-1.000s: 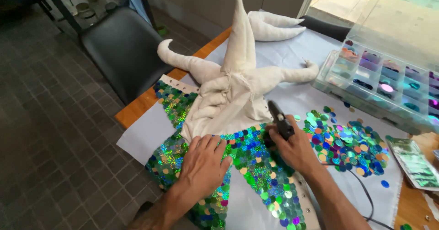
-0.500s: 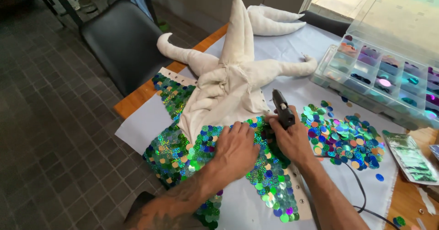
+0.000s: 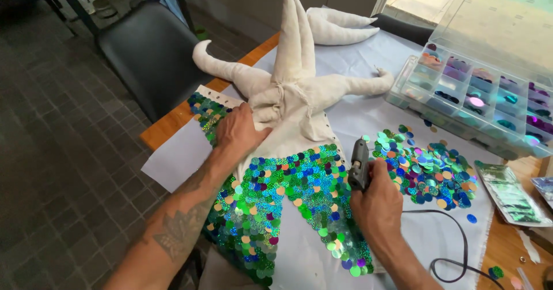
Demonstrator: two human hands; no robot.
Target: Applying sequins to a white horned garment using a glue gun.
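Hands, two: left hand (image 3: 239,131) on one cloth figure (image 3: 294,94), right hand (image 3: 377,200) around one glue gun (image 3: 359,164).

**Soft Daylight, Slight Wide-Angle Bend**

Daylight enters from one o'clock, brightening the white sheet (image 3: 380,111) and washing out the clear organiser lid (image 3: 501,25). The floor (image 3: 52,151) at nine o'clock sits dimmer. Shadows are soft. Sequins (image 3: 288,192) glint. Focus is sharp centrally; edges bow slightly.

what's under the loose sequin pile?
The sequin pile lies on a white sheet spread over the wooden table. Whether anything else sits beneath the pile is hidden by the sequins.
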